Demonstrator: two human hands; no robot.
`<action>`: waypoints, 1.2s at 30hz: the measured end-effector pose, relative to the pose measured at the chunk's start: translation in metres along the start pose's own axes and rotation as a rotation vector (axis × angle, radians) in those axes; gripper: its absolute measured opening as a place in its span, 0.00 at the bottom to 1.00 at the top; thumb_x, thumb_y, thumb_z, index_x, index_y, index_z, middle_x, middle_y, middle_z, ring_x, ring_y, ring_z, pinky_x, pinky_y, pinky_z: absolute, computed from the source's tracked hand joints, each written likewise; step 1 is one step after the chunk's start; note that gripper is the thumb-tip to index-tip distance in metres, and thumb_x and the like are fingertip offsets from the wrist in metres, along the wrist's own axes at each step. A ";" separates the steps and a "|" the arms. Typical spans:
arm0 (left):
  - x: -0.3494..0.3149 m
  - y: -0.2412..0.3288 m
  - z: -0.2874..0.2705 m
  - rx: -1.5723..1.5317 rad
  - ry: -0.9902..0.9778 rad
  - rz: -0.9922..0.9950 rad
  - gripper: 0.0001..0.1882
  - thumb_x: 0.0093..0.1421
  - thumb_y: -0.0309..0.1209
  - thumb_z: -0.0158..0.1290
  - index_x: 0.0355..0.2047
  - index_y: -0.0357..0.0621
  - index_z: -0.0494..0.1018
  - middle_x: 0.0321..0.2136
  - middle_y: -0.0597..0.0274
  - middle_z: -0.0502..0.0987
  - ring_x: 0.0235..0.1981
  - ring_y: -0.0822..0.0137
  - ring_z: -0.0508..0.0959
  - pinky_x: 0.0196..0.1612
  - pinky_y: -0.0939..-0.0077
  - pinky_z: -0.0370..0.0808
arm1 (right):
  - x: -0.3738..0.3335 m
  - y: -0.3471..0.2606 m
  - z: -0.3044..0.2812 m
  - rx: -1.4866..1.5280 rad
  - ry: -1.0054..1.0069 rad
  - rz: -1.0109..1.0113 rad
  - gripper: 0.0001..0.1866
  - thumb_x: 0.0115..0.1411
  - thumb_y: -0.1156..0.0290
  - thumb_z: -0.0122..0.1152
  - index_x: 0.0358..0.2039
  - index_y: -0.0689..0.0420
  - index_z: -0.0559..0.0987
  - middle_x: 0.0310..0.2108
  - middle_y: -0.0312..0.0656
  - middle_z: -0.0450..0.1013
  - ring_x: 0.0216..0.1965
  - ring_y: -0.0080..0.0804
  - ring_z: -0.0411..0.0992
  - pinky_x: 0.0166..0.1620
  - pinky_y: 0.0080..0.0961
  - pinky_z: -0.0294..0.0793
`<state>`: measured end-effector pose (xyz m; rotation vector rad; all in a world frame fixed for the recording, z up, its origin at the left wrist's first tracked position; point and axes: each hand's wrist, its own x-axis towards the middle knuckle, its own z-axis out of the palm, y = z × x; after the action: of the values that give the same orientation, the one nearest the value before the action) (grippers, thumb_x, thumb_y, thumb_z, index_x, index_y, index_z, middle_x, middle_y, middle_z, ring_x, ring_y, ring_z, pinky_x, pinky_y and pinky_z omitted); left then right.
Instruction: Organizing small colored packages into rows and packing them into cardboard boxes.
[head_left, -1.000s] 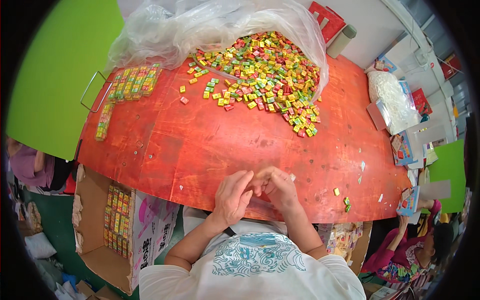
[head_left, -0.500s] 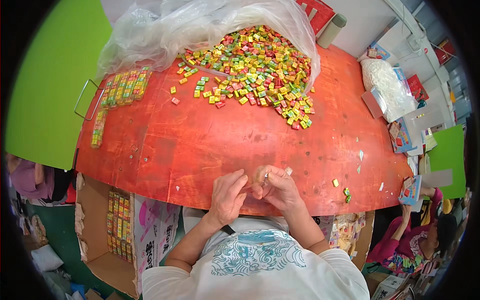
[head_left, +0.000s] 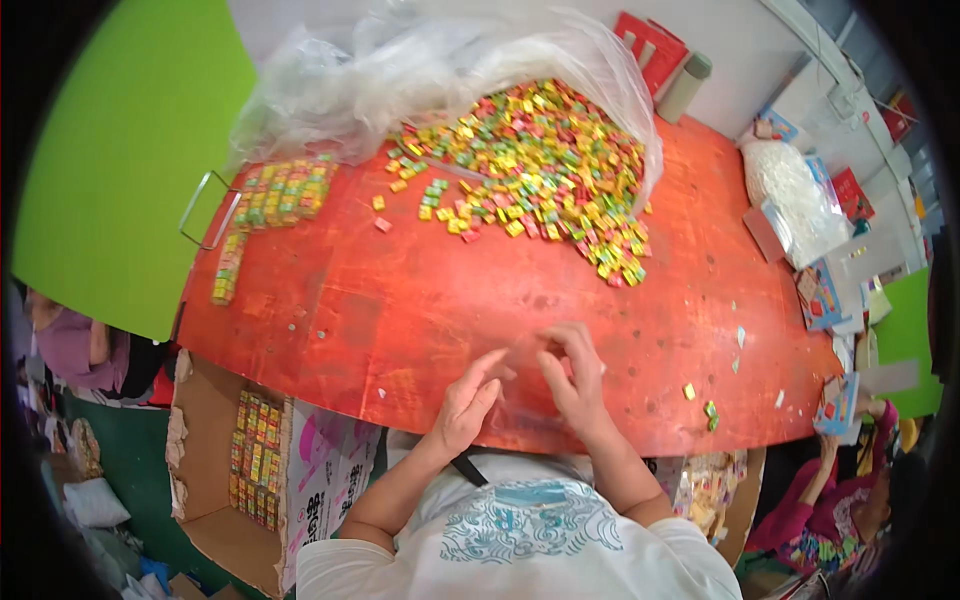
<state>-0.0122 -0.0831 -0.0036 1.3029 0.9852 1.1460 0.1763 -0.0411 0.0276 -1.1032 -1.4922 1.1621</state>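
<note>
Above the near edge of the red table, my left hand (head_left: 466, 408) is angled inward, its thumb and fingers apart. My right hand (head_left: 577, 382) faces it with curved fingers, smeared by motion, and a gap shows between thumb and forefinger. A faint clear sheen lies between the two hands; whether it is plastic film I cannot make out. Across the table spreads a heap of small wrapped candies (head_left: 560, 160) in yellow, red and green, partly under a clear plastic bag (head_left: 330, 95). Two yellow candies and a green one (head_left: 711, 415) lie right of my hands.
Clear packs of candies (head_left: 285, 192) stand at the table's left, beside a metal handle (head_left: 208, 212). Below is an open carton (head_left: 205, 480) holding more packs. A bottle (head_left: 685, 88) and a white bulging bag (head_left: 790, 200) stand far right. Another person (head_left: 825, 510) works at lower right.
My hands have moved apart from a close pinch in front of me, and their fingers have spread. The whole view has shifted slightly, with the table lower and further right.
</note>
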 end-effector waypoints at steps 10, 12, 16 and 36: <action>0.091 -0.001 -0.060 0.587 -0.234 0.000 0.17 0.70 0.35 0.48 0.55 0.42 0.72 0.41 0.57 0.80 0.37 0.61 0.79 0.39 0.69 0.76 | 0.057 0.036 -0.009 -0.400 -0.090 0.004 0.12 0.64 0.68 0.61 0.43 0.62 0.79 0.28 0.49 0.77 0.32 0.53 0.77 0.38 0.45 0.77; 0.107 -0.011 -0.067 0.826 -0.161 0.219 0.17 0.68 0.34 0.50 0.55 0.43 0.73 0.44 0.54 0.79 0.43 0.54 0.80 0.44 0.63 0.76 | 0.061 0.050 -0.014 -0.720 -0.141 0.025 0.11 0.63 0.66 0.61 0.43 0.59 0.79 0.36 0.48 0.78 0.38 0.50 0.77 0.42 0.44 0.74; 0.164 -0.017 -0.095 1.108 0.032 0.280 0.23 0.65 0.33 0.53 0.60 0.43 0.69 0.58 0.49 0.70 0.60 0.47 0.69 0.57 0.53 0.68 | 0.077 0.032 -0.010 -1.114 -0.090 -0.161 0.13 0.62 0.65 0.62 0.45 0.55 0.79 0.46 0.46 0.76 0.47 0.46 0.75 0.48 0.41 0.70; 0.276 -0.030 -0.188 1.161 -0.111 0.361 0.26 0.65 0.26 0.50 0.64 0.41 0.66 0.65 0.49 0.66 0.66 0.50 0.66 0.64 0.50 0.65 | 0.193 0.072 0.012 -1.085 -0.134 -0.495 0.30 0.60 0.60 0.66 0.62 0.52 0.71 0.64 0.47 0.64 0.66 0.45 0.62 0.60 0.45 0.62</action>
<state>-0.1418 0.2255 -0.0215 2.5070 1.4370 0.6935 0.1383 0.1563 -0.0186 -1.1959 -2.4157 0.0054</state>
